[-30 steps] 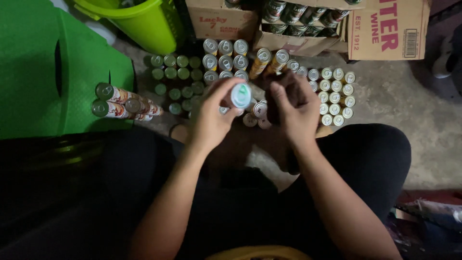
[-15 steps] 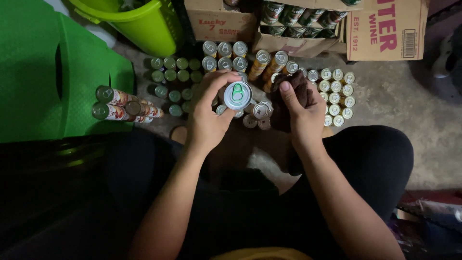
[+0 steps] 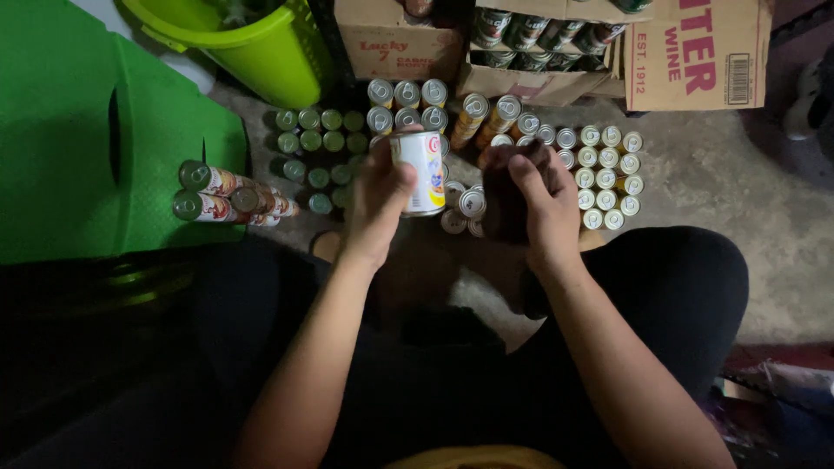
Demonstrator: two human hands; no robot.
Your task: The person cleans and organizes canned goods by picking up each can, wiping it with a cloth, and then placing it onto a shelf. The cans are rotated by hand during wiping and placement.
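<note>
The can (image 3: 420,172) sits at upper centre of the frame, held above the floor. Its long axis runs near vertical in the frame, the white and yellow side wall facing the camera, its ends not visible. The left hand (image 3: 380,198) wraps the can from the left, fingers closed firmly around its wall. The right hand (image 3: 532,193), just right of the can and apart from it, is closed on a dark cloth (image 3: 504,204). Below both hands stand upright cans in rows (image 3: 605,176) on the concrete floor. A green bucket (image 3: 261,48) occupies the upper left; cardboard boxes (image 3: 695,52) line the top edge.
</note>
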